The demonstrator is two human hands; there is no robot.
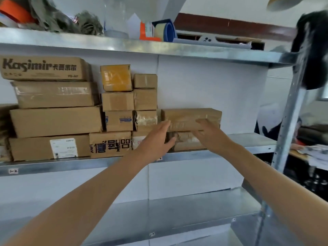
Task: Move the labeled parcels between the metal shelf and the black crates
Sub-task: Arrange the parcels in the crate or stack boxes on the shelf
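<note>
Head view: left hand and right hand possibly touch stacked parcel.

1. Illumination bright, even and diffuse; only faint shadows beneath the metal shelf boards.
2. Soft sheen on the shelf's front edges.
3. Motion blur on left hand, right hand and the dark object upper right.
4. Wide-angle bowing of shelf lines toward the frame edges.

— On the silvery-grey metal shelf?
— Plain brown cardboard parcels; one yellow taped box; one bearing a white label.
— Above that shelf?
— An orange plastic piece, a blue-cored tape roll.
</note>
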